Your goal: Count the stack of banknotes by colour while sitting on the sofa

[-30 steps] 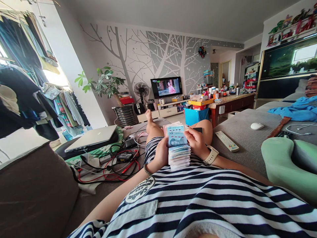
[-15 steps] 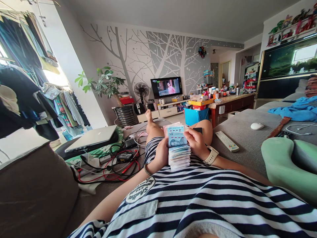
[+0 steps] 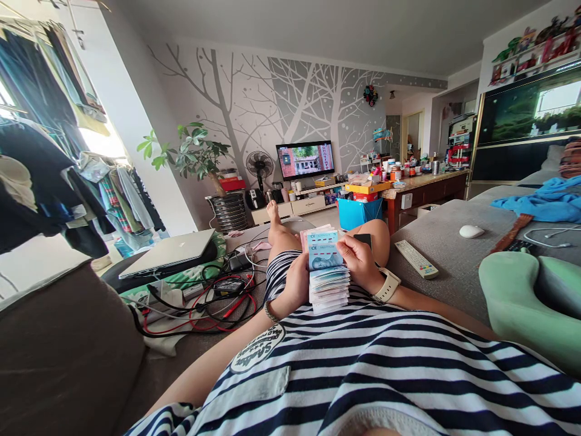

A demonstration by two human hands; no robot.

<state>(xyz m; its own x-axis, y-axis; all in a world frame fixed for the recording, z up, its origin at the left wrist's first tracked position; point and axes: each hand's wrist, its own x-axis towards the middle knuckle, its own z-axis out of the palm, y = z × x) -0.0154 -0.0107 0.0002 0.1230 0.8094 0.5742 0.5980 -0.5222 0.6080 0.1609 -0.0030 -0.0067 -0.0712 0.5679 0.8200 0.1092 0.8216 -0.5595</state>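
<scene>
A thick stack of banknotes [image 3: 328, 290] is held over my lap, its near ends fanned in layers and hanging toward my shirt. The top note is blue with a portrait, and pinkish notes show behind it at the far left. My left hand [image 3: 297, 280] is closed round the stack's left side, its fingers mostly hidden beneath. At the upper right edge my right hand [image 3: 358, 260] pinches the blue note with thumb and finger. A dark flat object [image 3: 365, 241] shows just beyond the right hand; its kind is unclear.
A remote control [image 3: 416, 259] and white mouse [image 3: 471, 231] lie on the sofa to the right, near a green neck-pillow-shaped cushion [image 3: 508, 290]. Leftward are a laptop [image 3: 169, 253] and tangled cables [image 3: 227, 287]. Beyond my legs stand a blue bin [image 3: 360, 212] and a cluttered table [image 3: 426, 181].
Both hands and the banknotes stay almost in place, with only slight shifts in the upper blue notes. The television picture has changed.
</scene>
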